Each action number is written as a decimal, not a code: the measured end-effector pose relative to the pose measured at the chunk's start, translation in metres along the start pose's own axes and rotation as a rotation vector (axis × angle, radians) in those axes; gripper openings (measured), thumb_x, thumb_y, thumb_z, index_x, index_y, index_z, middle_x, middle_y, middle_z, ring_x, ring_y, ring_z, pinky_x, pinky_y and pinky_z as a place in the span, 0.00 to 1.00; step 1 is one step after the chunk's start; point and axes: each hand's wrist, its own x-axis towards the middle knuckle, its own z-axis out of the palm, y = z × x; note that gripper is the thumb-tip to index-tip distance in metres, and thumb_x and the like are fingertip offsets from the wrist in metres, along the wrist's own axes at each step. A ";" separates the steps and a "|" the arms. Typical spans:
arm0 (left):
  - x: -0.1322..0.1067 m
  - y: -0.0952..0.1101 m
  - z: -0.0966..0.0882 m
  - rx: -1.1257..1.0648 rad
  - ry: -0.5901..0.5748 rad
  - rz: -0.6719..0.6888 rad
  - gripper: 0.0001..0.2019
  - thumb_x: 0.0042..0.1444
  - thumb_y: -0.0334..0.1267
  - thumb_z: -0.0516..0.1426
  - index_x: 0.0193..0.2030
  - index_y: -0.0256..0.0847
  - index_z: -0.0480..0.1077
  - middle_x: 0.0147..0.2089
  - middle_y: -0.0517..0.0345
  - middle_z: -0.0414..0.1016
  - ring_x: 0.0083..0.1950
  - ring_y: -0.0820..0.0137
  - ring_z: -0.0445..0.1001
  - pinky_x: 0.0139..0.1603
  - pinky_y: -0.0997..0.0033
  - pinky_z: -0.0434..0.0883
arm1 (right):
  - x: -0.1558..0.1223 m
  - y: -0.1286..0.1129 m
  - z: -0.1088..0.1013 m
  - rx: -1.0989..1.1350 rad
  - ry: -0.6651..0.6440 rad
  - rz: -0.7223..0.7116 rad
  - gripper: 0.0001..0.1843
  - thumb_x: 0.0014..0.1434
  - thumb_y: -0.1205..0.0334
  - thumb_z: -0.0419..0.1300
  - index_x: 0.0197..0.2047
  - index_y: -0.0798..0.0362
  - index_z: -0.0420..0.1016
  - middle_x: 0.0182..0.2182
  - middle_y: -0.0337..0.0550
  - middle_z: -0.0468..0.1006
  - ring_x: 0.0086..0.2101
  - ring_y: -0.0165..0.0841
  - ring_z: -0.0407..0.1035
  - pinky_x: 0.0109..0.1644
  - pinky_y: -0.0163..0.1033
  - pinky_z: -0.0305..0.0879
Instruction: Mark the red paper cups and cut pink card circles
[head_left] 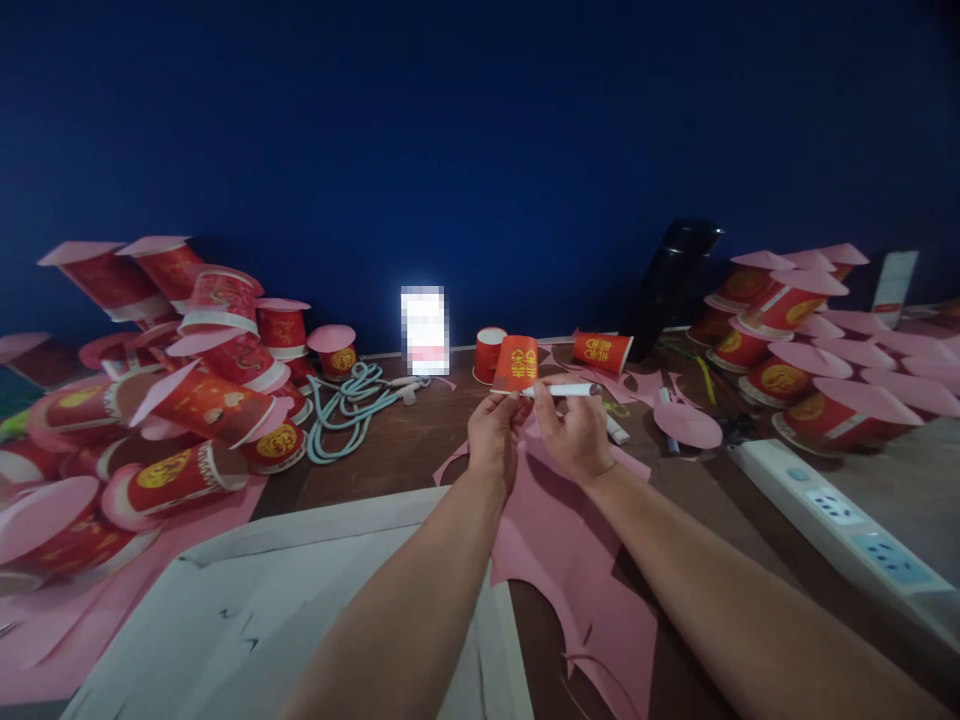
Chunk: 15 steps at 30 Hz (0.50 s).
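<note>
My left hand is closed at the lower edge of a red paper cup with gold characters, and seems to grip it by the rim. In my right hand is a white marker, lying nearly level with its dark end to the right. The marker's left end meets the fingertips of my left hand just below the cup, so whether it touches the cup cannot be told. Beneath both hands lies cut pink paper with curved edges.
Red cups with pink paper discs pile up at left and right. Two more cups, one upright, one lying, are behind. Around stand a cable, bright screen, black bottle, power strip and white sheet.
</note>
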 end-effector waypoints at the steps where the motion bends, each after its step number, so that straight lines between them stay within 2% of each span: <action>1: 0.000 0.000 0.000 -0.003 0.000 -0.002 0.06 0.42 0.30 0.64 0.27 0.34 0.71 0.28 0.59 0.73 0.29 0.79 0.71 0.42 0.75 0.68 | 0.000 0.000 0.000 -0.001 0.005 -0.002 0.06 0.61 0.61 0.55 0.34 0.52 0.71 0.33 0.46 0.79 0.37 0.37 0.72 0.45 0.45 0.65; 10: 0.000 -0.001 -0.002 -0.015 -0.032 0.005 0.07 0.43 0.30 0.65 0.28 0.34 0.71 0.30 0.57 0.74 0.31 0.78 0.73 0.44 0.74 0.67 | 0.000 0.002 0.002 0.005 0.034 -0.002 0.06 0.62 0.60 0.54 0.36 0.52 0.70 0.33 0.46 0.79 0.37 0.37 0.73 0.46 0.45 0.66; 15: 0.000 -0.001 -0.001 -0.013 -0.022 0.010 0.07 0.42 0.31 0.65 0.26 0.34 0.70 0.28 0.58 0.73 0.30 0.78 0.72 0.42 0.75 0.68 | 0.000 0.002 0.001 0.004 0.047 -0.020 0.05 0.62 0.61 0.55 0.37 0.52 0.70 0.34 0.46 0.79 0.38 0.37 0.73 0.46 0.45 0.66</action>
